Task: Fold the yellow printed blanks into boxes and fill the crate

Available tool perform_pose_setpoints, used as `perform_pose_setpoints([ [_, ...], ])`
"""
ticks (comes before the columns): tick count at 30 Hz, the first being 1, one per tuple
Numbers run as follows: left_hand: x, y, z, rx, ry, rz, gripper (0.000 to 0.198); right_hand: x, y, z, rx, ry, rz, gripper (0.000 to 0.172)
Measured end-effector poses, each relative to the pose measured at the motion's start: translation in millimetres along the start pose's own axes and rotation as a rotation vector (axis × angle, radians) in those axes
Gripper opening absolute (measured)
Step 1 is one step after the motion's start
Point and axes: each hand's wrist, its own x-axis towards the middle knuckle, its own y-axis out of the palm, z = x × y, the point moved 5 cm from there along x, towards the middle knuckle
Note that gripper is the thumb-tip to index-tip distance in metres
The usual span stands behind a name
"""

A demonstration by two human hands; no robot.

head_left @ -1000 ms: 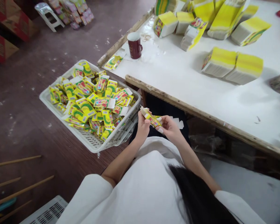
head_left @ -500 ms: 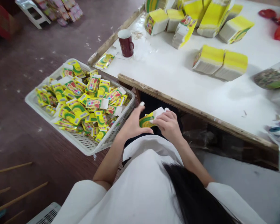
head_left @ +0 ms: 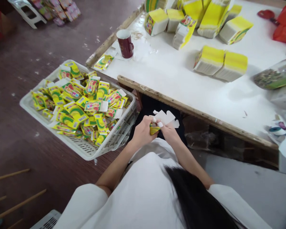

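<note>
Both my hands meet in front of my lap, below the table's front edge. My left hand (head_left: 141,133) and my right hand (head_left: 169,132) are closed on one small yellow carton (head_left: 161,120), its white flaps sticking up above my fingers and its printed yellow side tucked between my thumbs. To my left a white plastic basket (head_left: 84,149) holds several folded yellow and green cartons (head_left: 77,101). On the white table (head_left: 181,82) lie stacks of flat yellow carton blanks (head_left: 220,63).
A dark red mug (head_left: 125,43) stands at the table's left corner beside one loose carton (head_left: 103,62). A clear bag (head_left: 271,78) and tape rolls (head_left: 277,129) lie at the right. Red plastic (head_left: 284,24) sits far right. A white stool (head_left: 26,12) stands on the floor.
The carton was turned and folded between my hands; its white flaps now stand upward. My left hand closed from an open palm onto it. The view drifted slightly right.
</note>
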Motion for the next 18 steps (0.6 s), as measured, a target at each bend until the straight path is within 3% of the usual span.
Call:
perform_pose_setpoints([
  [2, 1.2, 3.0, 3.0, -0.034, -0.046, 0.045, 0.05, -4.0, -1.3, 3.3, -0.12, -0.087, 0.024, 0.056],
  [4, 2.8, 5.5, 6.5, -0.057, -0.069, 0.061, 0.062, -8.2, -1.0, 5.4, -0.281, -0.178, 0.064, 0.054],
  [8, 4.3, -0.7, 9.7, 0.049, -0.024, -0.095, 0.084, -9.3, -6.7, 4.9, -0.465, -0.245, 0.013, 0.055],
  [11, 3.2, -8.2, 12.2, 0.16, -0.073, -0.115, 0.069, -5.7, -13.0, 4.3, -0.494, -0.255, -0.049, 0.057],
  [14, 3.5, -15.5, 11.9, 0.191, -0.081, -0.062, 0.056, -3.4, -10.0, 4.1, -0.56, -0.289, 0.062, 0.058],
  [18, 6.8, -25.6, 10.3, 0.178, -0.056, -0.043, 0.052, -0.4, -16.1, 9.5, -0.578, -0.275, 0.188, 0.038],
])
